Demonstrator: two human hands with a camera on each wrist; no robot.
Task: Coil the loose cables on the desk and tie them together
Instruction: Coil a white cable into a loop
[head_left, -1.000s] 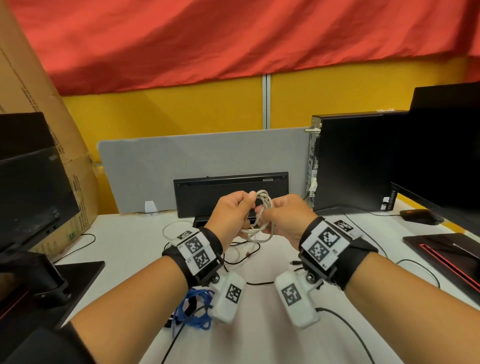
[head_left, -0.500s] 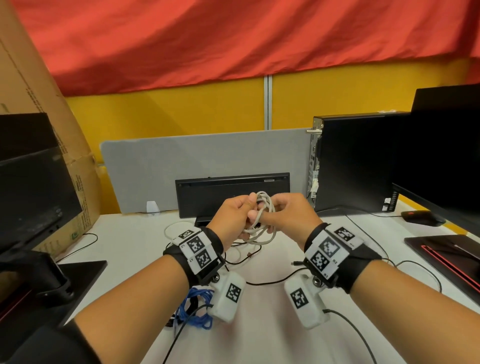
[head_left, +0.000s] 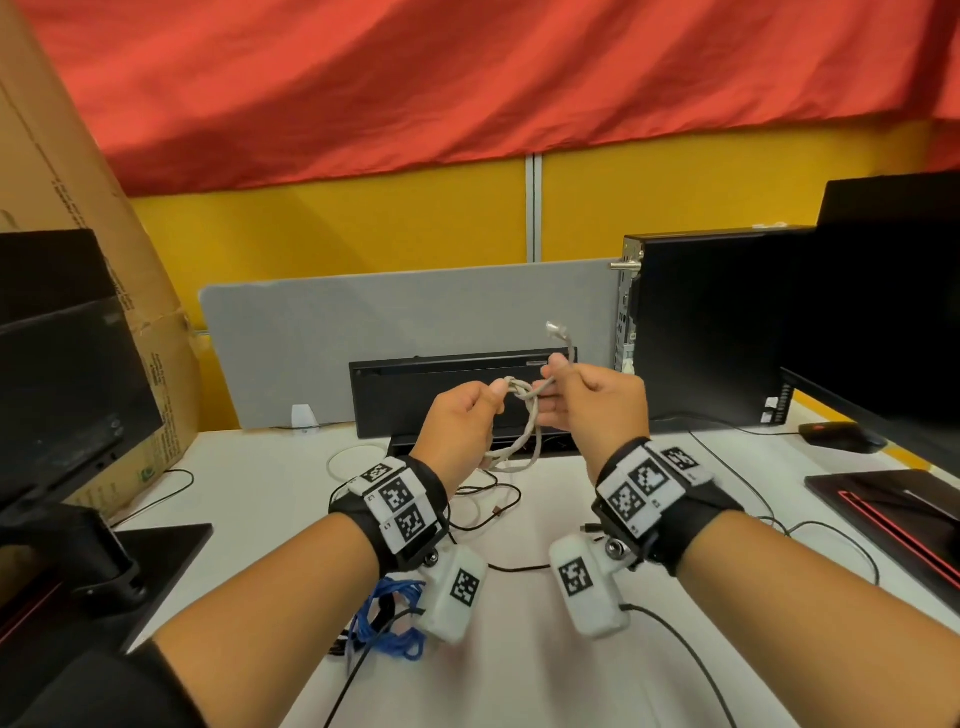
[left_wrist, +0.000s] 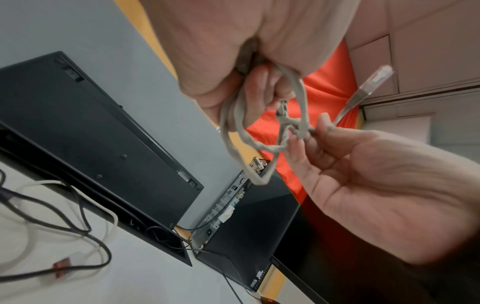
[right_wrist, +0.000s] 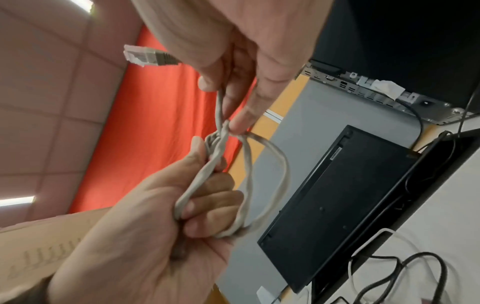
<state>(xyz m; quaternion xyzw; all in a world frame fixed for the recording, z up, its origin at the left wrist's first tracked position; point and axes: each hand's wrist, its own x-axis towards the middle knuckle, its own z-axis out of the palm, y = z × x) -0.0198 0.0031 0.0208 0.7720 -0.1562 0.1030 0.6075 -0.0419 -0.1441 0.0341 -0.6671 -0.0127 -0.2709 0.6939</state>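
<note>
left hand (head_left: 457, 423), right hand (head_left: 597, 402), gripping grey cable (head_left: 524, 415)

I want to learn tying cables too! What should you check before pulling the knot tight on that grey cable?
1. Left hand grips the coiled grey cable: ok.
2. Right hand pinches the free end near the plug: ok.
3. Free end wrapped round the coil at the knot: ok.
4. Knot already snug: not ok, it looks loose.
5. Coil lifted off the desk, away from the black cables: ok.
6. Other plug tucked in: cannot tell.
</note>
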